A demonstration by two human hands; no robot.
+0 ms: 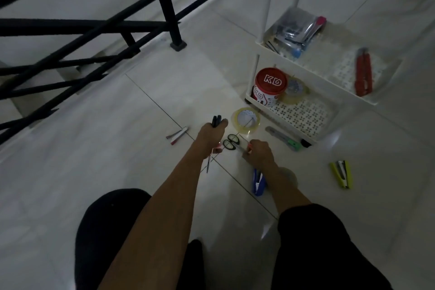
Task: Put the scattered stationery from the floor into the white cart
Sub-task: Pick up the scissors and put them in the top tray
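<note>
My left hand (pixel 211 134) grips a pair of scissors (pixel 216 121) with dark handles, blades pointing back toward me. My right hand (pixel 257 152) pinches the blade end of a second pair of black-handled scissors (pixel 231 142) lying on the floor. Around them on the tiles lie a clear tape roll (pixel 246 120), a grey and green utility knife (pixel 284 139), a blue stapler (pixel 258 182), a yellow-green stapler (pixel 342 173) and a small white and red clip-like item (pixel 177 135). The white cart (pixel 313 139) stands at the right.
The cart's lower tray holds a red-lidded tin (pixel 269 86) and a tape roll (pixel 295 91); its upper tray (pixel 329 64) holds a red cutter (pixel 363 75) and a plastic bag of items (pixel 295 28). A black stair railing (pixel 164 5) runs at the left. My knees are in front.
</note>
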